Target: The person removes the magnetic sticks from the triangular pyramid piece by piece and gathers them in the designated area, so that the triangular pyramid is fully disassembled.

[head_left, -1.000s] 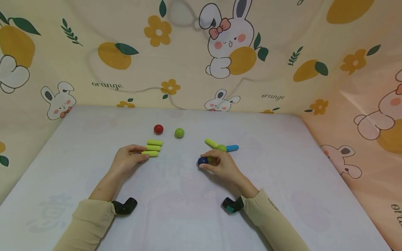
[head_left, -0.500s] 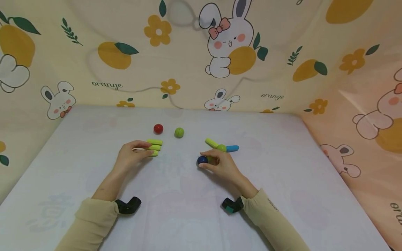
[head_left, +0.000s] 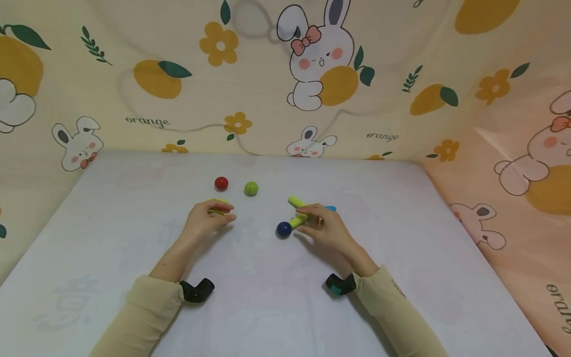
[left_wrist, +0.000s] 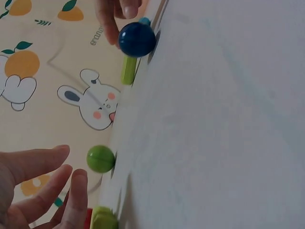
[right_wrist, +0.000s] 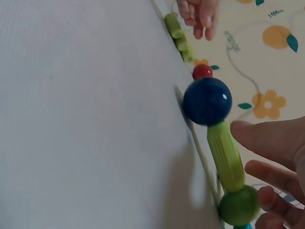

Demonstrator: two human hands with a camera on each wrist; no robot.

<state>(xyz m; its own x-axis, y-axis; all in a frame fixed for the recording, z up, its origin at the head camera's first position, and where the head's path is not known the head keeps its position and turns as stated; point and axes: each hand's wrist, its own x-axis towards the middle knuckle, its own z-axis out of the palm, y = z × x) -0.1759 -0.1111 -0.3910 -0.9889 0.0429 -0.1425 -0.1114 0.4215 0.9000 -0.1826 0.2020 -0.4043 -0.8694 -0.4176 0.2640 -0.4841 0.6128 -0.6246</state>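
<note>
Now R hand (head_left: 327, 229) off blue ball (head_left: 284, 229), L hand (head_left: 206, 219) inward, both empty, fingers apart

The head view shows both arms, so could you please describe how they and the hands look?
Left hand and right hand are bare. Left sleeve and right sleeve are beige, the latter with small dark markings. At the cuffs sit a black, bent left fitting and a similar right fitting with a teal patch.

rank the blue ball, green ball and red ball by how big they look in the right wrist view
Largest to smallest:
1. Blue ball
2. Green ball, a little smaller
3. Red ball, clearly smallest, but it lies farther from the camera, so true size is unsure
</note>
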